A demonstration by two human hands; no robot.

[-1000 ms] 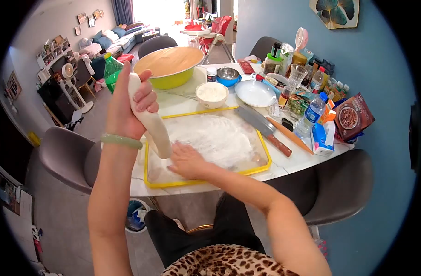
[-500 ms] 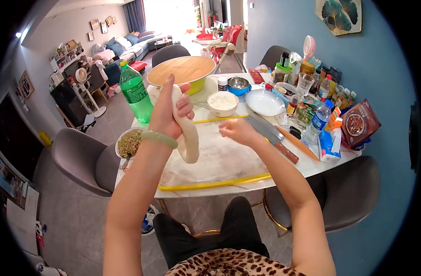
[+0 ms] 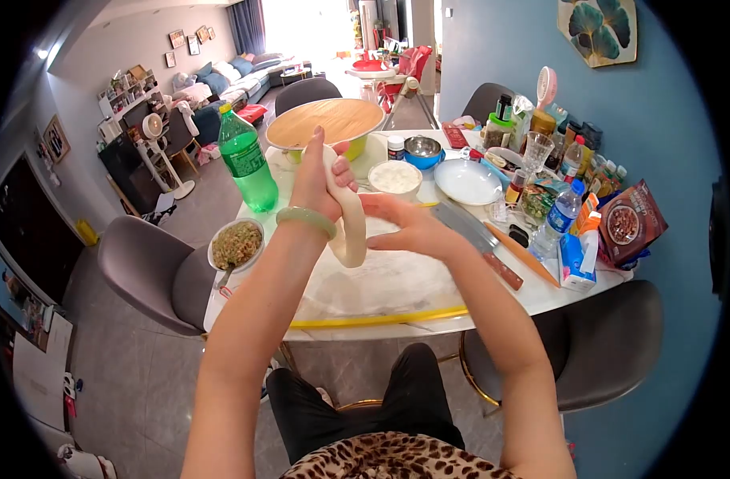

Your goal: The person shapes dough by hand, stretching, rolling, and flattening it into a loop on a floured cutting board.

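Dough, one long smooth white roll, hangs above yellow-rimmed floured board, wrapped by left hand; right hand, spread beside it, should gently support sagging end.

Showing creamy white on the dough, pale green on the bangle, yellow along the mat's edge! Flashing green through the bottle, running brown spots over the tan shirt, spreading blue across the wall.
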